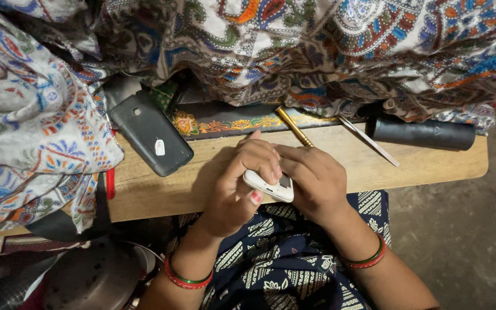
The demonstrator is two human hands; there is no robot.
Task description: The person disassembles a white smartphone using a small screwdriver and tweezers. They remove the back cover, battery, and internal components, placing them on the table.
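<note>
A small white phone-like device (269, 187) is held over the near edge of a wooden board (156, 192), between both my hands. My left hand (239, 186) wraps around its left end with the thumb underneath. My right hand (311, 181) covers its right end, fingers curled over the top. Both wrists wear red and green bangles. A dark grey phone (150, 133) lies face down on the board to the left, apart from my hands.
A brass-coloured rod (294, 127) and a thin metal strip (368, 141) lie on the board behind my hands. A black cylinder (423, 134) sits at the right. Patterned cloth (317, 46) hangs over the back and left. A metal pot lid (96, 278) is at lower left.
</note>
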